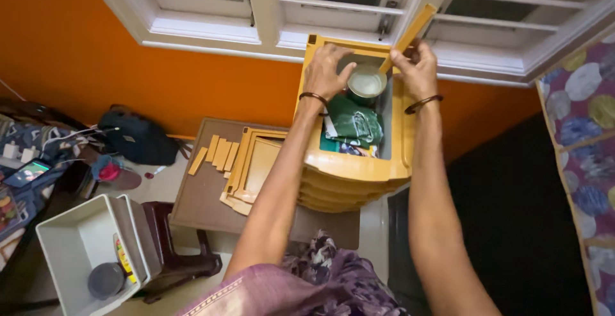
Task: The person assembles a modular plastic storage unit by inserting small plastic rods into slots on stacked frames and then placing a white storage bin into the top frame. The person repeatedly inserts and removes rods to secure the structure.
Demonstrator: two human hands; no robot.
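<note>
The left hand (325,69) rests curled on the rim of a round tin (366,84); the right hand (415,66) pinches a yellow strip (409,33) just above it. The tin sits atop a yellow drawer unit (359,165) and could tip off below the fingers. Behind: orange wall (160,79), window (359,8); left, a brown counter (198,200) with loose slats (218,152)

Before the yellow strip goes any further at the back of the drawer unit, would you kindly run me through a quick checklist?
1. Right hand grips the yellow strip: ok.
2. Left hand steadies the unit's back rim: ok.
3. Round tin clear of the strip's lower end: not ok, they overlap.
4. Green packet lies inside the top drawer: ok.
5. Strip seated in a slot: cannot tell.
</note>
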